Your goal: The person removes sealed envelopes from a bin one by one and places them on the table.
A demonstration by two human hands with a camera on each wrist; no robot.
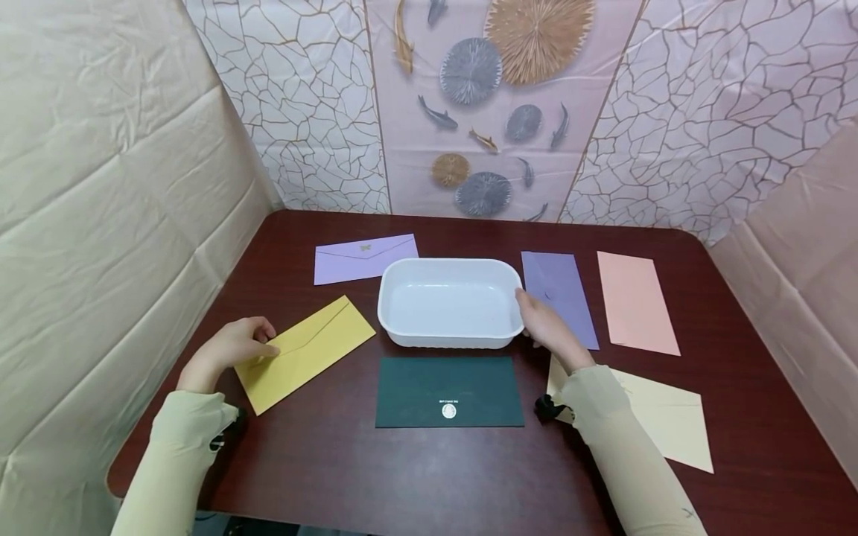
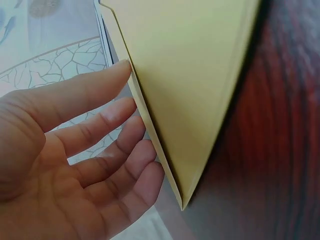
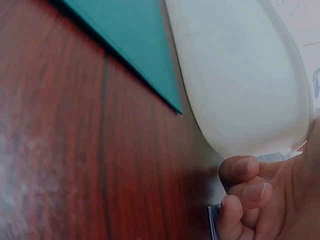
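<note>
On the left of the table lies a yellow envelope (image 1: 311, 350) with its flap side up. My left hand (image 1: 237, 346) pinches its left edge; in the left wrist view the thumb and fingertips meet the edge of the yellow envelope (image 2: 185, 100). A white rectangular dish (image 1: 449, 335) stands mid-table with nothing inside. With my right hand (image 1: 546, 324) I grip its right end, thumb at the rim. The right wrist view shows curled fingers (image 3: 255, 192) below the end of the white dish (image 3: 245, 85). Just in front of the dish lies a dark green envelope (image 1: 429, 391).
Behind the dish to the left is a lilac envelope (image 1: 355, 268). On the right lie a violet envelope (image 1: 563, 290), a pink envelope (image 1: 637, 301) and a cream envelope (image 1: 677, 424), partly under my right sleeve. Patterned cloth (image 1: 322, 112) hangs behind the table.
</note>
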